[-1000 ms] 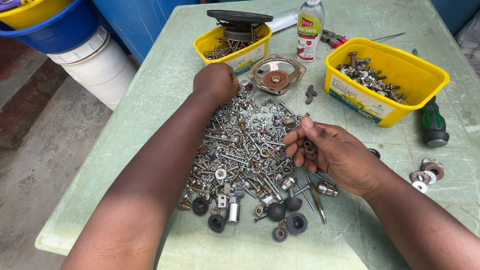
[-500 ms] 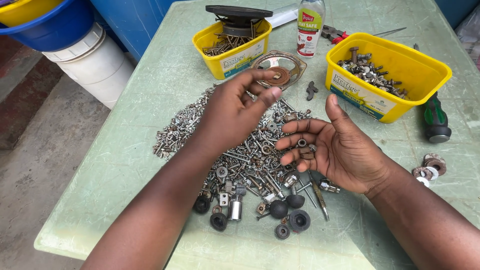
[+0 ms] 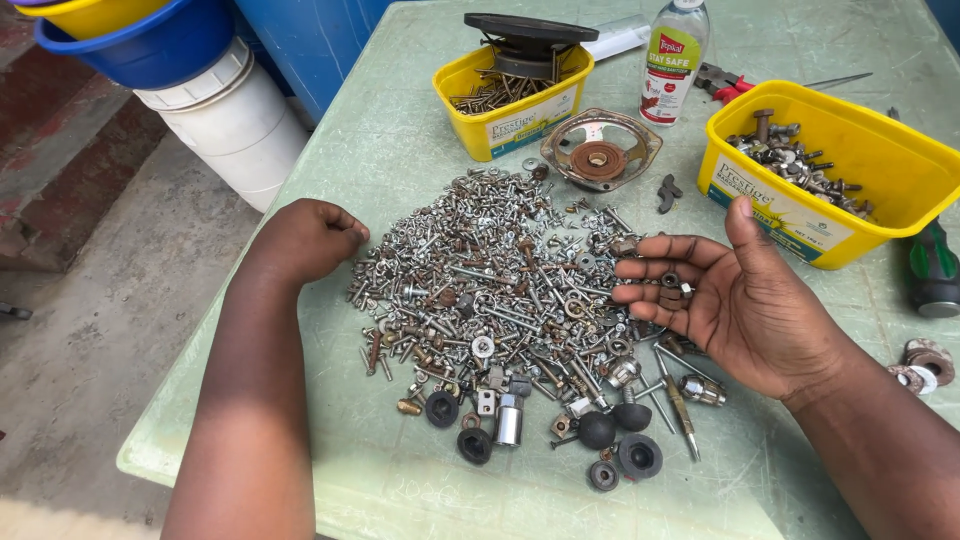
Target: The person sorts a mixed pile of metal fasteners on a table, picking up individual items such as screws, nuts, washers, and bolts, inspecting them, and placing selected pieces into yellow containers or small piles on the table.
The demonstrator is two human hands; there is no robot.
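At the pile of screws [image 3: 490,280], the left hand [image 3: 305,240] picked with curled fingers while the open right hand [image 3: 735,300] cupped nuts [image 3: 672,290]; dropping them would come next.

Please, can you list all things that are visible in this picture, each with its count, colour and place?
pile of screws and bolts: one heap, silver and rusty, table middle
yellow tubs: two, yellow; one far middle with screws, one right with bolts
speaker frame: one, rusty grey, between the tubs
bottle: one, clear with green label, far side
pliers: one, red handles, behind right tub
screwdriver: one, green and black handle, right edge
black knobs: several, near edge of pile
table: one, pale green
buckets: stacked, yellow, blue, white, on floor left
left hand: closed, at the pile's left edge
right hand: open, palm up, small nuts on its fingers
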